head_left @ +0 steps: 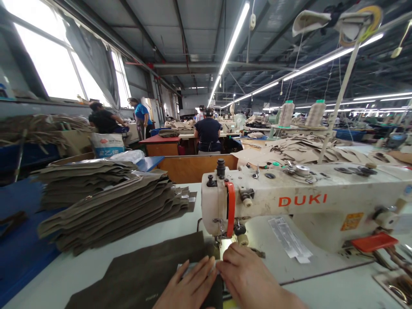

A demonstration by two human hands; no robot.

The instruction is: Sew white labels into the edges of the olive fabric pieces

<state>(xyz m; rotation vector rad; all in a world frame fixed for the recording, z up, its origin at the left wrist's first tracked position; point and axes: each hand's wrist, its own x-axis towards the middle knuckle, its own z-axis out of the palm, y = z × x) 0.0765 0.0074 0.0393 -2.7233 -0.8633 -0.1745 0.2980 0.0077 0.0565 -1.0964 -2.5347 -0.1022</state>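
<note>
A dark olive fabric panel (138, 274) lies on the pale table in front of a white sewing machine (267, 193) marked DUKI. My left hand (191, 285) rests on the panel with its fingers stretched out flat, beside a small whitish piece (189, 266). Close to the lit needle area, my right hand (246, 274) has its fingers bent and pressed together at the panel's right edge. What its fingertips pinch is hidden. The two hands nearly touch at the fingertips.
Stacks of olive fabric pieces (119, 210) stand at the left. White label strips (289, 238) lie on the machine bed. Beige pieces (299, 150) and thread cones (286, 115) are behind the machine. Several people sit or stand farther back.
</note>
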